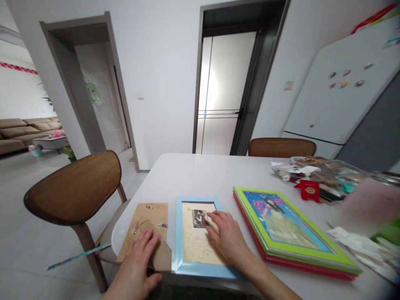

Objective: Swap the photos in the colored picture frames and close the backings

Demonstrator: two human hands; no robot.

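A light blue picture frame point(179, 233) lies flat on the white table point(200, 171), with a cream sheet point(193, 250) bearing a small photo point(198, 218) inside it. My right hand point(226, 235) rests over the right part of the sheet, fingertips beside the photo, fingers spread. To the left lies a brown backing board point(159, 210) with metal clips and a folded stand point(162, 254). My left hand point(140, 260) is on the board's lower part, fingers apart, partly covering the stand. Neither hand holds anything.
Right of the blue frame, a green frame point(315, 250) with a portrait lies on red ones point(343, 273). Plastic packaging, a red card point(310, 190) and tissues point(353, 246) are farther right. Wooden chairs point(75, 187) stand at the left and far side.
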